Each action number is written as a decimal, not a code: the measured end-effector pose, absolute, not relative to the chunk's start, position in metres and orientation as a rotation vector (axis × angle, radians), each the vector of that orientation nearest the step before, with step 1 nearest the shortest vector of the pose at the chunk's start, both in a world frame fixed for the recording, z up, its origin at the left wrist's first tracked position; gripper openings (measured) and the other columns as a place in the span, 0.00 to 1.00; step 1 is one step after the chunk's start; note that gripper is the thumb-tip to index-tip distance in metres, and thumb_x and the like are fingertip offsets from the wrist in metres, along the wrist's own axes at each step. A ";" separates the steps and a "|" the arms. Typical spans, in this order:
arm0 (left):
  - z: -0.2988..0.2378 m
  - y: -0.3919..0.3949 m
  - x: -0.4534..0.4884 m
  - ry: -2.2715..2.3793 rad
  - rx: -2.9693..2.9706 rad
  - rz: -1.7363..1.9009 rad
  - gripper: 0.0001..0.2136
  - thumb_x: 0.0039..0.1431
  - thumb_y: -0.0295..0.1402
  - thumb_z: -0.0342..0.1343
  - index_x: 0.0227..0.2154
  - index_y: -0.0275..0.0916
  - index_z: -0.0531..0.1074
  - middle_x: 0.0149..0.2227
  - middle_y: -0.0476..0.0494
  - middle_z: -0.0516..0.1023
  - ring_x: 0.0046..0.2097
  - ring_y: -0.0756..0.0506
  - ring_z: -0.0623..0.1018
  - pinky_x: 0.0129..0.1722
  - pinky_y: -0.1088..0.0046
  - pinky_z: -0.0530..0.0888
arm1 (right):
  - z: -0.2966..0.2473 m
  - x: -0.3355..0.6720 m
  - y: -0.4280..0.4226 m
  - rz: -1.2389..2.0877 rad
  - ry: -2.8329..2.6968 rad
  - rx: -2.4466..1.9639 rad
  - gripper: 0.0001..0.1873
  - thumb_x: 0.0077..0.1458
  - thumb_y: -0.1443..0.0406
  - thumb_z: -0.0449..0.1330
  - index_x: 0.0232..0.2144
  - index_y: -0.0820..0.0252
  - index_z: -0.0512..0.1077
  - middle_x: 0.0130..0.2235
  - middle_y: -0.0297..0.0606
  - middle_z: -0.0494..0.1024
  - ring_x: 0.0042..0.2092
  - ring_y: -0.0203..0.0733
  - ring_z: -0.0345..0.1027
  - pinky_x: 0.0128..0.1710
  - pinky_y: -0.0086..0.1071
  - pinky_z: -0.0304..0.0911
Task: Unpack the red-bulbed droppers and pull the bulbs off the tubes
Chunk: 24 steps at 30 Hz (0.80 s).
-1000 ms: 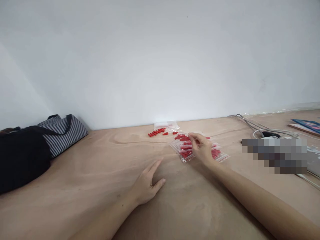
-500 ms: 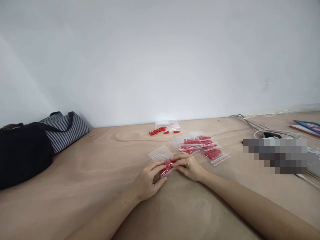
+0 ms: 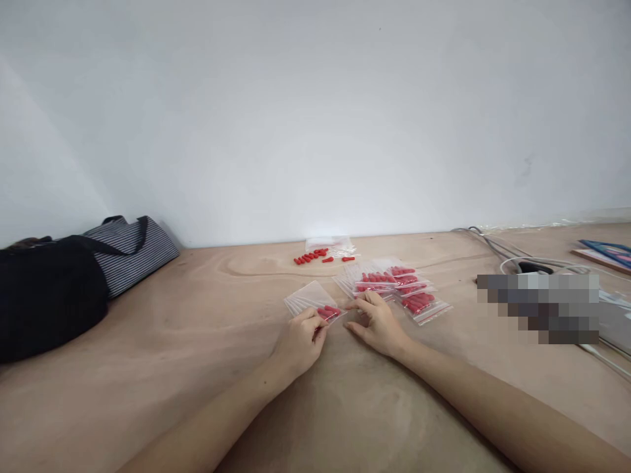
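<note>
A clear zip bag point(image 3: 310, 297) lies on the table, holding thin clear tubes and several red bulb-shaped pieces point(image 3: 329, 313) that look like dropper bulbs. My left hand point(image 3: 302, 338) pinches the bag's near edge between thumb and fingers. Just right of the bag's corner, my right hand point(image 3: 377, 325) has thumb and forefinger apart, with nothing visible between them; its fingertips are close to the corner, and I cannot tell if they touch it. Beyond that hand lie more filled zip bags point(image 3: 418, 305), overlapping, with red pieces and clear tubes inside.
Loose red pieces point(image 3: 309, 257) and thin clear tubes point(image 3: 345, 251) lie near the wall beside a flat clear bag point(image 3: 320, 243). A black and striped bag point(image 3: 54, 295) stands at left. Cables point(image 3: 493, 246), a blurred-out object point(image 3: 542, 309) and a blue item point(image 3: 606, 249) are at right.
Both hands have drawn apart from over the zip bag, uncovering its red pieces. My left fingers have closed on its near edge, and my right hand has come off the pieces.
</note>
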<state>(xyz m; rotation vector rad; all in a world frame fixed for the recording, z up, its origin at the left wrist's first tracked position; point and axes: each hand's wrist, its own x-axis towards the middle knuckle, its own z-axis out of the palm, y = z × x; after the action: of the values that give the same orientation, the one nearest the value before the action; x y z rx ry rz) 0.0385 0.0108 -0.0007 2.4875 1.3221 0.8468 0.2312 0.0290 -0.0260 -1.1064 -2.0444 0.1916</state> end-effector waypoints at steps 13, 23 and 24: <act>-0.004 0.013 0.041 1.432 2.031 1.038 0.05 0.42 0.25 0.60 0.16 0.37 0.72 0.20 0.51 0.65 0.27 0.49 0.67 0.28 0.73 0.65 | -0.017 0.221 0.024 -0.270 -2.240 -0.756 0.10 0.52 0.69 0.53 0.29 0.51 0.74 0.28 0.34 0.67 0.33 0.36 0.55 0.35 0.34 0.48; -0.009 0.014 0.039 1.405 2.059 1.066 0.06 0.41 0.28 0.62 0.15 0.37 0.71 0.20 0.51 0.67 0.27 0.50 0.68 0.27 0.75 0.65 | -0.016 0.215 0.030 -0.430 -2.272 -0.737 0.07 0.52 0.66 0.53 0.24 0.57 0.69 0.26 0.34 0.66 0.32 0.37 0.53 0.35 0.34 0.45; -0.009 0.014 0.039 1.408 2.056 1.065 0.06 0.41 0.28 0.62 0.15 0.37 0.71 0.20 0.52 0.67 0.26 0.50 0.68 0.26 0.75 0.65 | -0.017 0.214 0.031 -0.447 -2.268 -0.733 0.07 0.51 0.66 0.53 0.24 0.58 0.69 0.26 0.34 0.66 0.32 0.37 0.53 0.35 0.34 0.45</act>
<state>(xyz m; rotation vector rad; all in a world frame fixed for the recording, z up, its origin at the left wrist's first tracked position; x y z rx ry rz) 0.0394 0.0138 -0.0091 2.0563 1.4079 1.0654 0.2140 0.0307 -0.0166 -0.7335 -2.2680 -0.4467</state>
